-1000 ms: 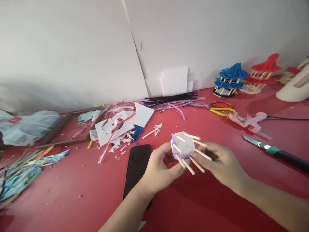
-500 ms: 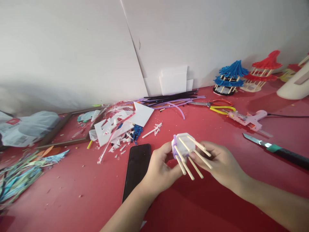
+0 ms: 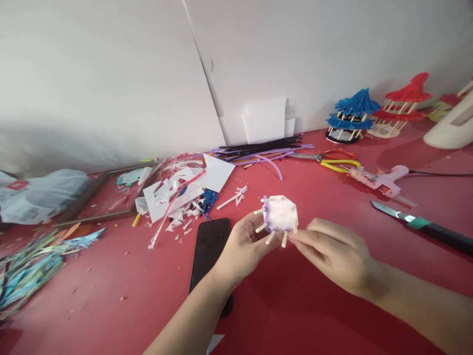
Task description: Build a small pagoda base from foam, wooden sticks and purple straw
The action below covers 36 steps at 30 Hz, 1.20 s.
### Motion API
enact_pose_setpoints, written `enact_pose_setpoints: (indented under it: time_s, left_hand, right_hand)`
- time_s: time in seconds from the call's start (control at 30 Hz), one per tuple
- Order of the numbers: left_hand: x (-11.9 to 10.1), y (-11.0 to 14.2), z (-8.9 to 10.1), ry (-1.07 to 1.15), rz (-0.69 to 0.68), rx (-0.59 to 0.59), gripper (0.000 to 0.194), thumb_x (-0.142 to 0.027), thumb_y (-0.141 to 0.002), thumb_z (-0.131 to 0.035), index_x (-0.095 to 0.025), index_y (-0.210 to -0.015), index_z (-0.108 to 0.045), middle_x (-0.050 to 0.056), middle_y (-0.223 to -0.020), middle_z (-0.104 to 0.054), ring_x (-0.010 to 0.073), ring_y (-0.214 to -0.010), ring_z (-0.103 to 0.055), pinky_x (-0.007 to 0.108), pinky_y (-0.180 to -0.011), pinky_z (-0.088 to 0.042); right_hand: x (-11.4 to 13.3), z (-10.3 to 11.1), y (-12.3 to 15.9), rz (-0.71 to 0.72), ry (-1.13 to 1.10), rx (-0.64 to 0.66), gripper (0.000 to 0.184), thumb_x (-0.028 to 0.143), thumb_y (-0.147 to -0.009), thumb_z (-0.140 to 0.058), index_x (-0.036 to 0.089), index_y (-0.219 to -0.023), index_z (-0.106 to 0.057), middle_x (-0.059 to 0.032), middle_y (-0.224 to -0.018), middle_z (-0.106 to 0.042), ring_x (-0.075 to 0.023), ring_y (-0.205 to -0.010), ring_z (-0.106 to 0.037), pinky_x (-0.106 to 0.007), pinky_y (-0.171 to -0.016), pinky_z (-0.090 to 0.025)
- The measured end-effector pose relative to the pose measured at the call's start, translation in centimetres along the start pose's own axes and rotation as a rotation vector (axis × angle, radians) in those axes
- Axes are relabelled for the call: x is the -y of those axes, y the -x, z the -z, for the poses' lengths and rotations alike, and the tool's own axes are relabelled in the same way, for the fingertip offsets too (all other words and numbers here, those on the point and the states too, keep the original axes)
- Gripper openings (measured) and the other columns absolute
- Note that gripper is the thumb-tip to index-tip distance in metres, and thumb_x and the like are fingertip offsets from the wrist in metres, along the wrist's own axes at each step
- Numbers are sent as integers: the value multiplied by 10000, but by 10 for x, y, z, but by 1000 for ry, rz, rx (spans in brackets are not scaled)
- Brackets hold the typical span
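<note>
we see the left grip (image 3: 241, 247) clasping a white panel (image 3: 282, 213) at its left and lower edge, above the red surface (image 3: 291, 310), its face turned towards us, presumably to leave the rim reachable. the right grip (image 3: 337, 256) has its fingertips at the panel's lower right; we cannot tell whether they pinch or merely touch. the panel looks flat, smooth and many-sided, partly rimmed with purple edging (image 3: 265, 213), and pale, slim, rod-like sticks (image 3: 270, 237) jut from it. farther back we notice a shaggy blue-roofed model (image 3: 356, 106).
</note>
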<state>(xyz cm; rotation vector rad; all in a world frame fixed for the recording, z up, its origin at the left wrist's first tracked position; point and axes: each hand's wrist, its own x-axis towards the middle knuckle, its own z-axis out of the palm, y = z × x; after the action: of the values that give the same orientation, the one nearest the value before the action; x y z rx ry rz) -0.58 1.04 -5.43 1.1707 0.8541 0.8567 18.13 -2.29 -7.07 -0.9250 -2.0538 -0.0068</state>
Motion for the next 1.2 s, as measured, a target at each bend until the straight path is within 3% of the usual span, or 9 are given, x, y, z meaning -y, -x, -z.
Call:
enact_pose_setpoints:
  time_s: [0.1, 0.3, 0.5, 0.63, 0.8, 1.07, 1.2]
  left_hand:
    - [-2, 0, -2, -8, 3, -9, 166, -217, -744, -755, -169, -882, -676, 26, -887, -720, 124, -834, -648, 194, -753, -497]
    - [-4, 1, -4, 80, 86, 12, 164, -188, -750, -737, -154, -882, -646, -1, -765, -686, 95, -697, -619, 195, -690, -478]
    - [-3, 0, -2, 89, 79, -4, 163, -188, -732, -743, -152, -856, -642, 0, -772, -673, 104, -711, -602, 207, -688, -462]
    - [-3, 0, 0, 72, 63, 25, 147, -191, -744, -733, -152, -840, -629, -2, -772, -661, 100, -693, -582, 212, -684, -455]
    - [0, 0, 2, 75, 54, 69, 157, -173, -768, -714, -156, -895, -623, -1, -832, -645, 98, -757, -580, 206, -722, -457]
    - [3, 3, 5, -37, 19, 76, 345, -179, -779, -708, -183, -1107, -601, 55, -1051, -654, 175, -980, -603, 293, -886, -473]
    - [4, 3, 3, -102, -10, 80, 356, -176, -781, -708, -190, -1121, -602, 74, -1145, -664, 206, -1076, -607, 319, -935, -478]
  right_hand:
    - [-1, 3, 0, 50, 60, 21, 137, 50, -872, -570, 114, -957, -656, -5, -636, -510, -110, -580, -456, -248, -565, -398]
    - [-5, 2, -3, 16, -7, 39, 100, 59, -880, -561, 118, -907, -637, -26, -675, -546, -115, -615, -494, -249, -584, -421]
    - [-11, 2, -2, -135, -139, 9, 97, 90, -857, -617, 163, -920, -620, -25, -765, -616, -98, -690, -591, -204, -648, -478]
    - [-9, 1, -2, -300, -161, 12, 85, 140, -853, -634, 189, -912, -596, 1, -750, -624, -81, -645, -595, -167, -557, -461]
    - [-10, -1, -1, -381, -244, 63, 118, 196, -876, -605, 212, -993, -614, -12, -823, -662, -89, -640, -605, -179, -500, -448]
    - [-7, -3, -9, -574, -424, 39, 80, 273, -861, -622, 230, -883, -686, -21, -871, -727, -141, -762, -687, -216, -631, -550]
    - [-4, -4, -8, -544, -380, 14, 82, 249, -860, -620, 226, -877, -696, -25, -854, -728, -146, -732, -685, -221, -599, -546]
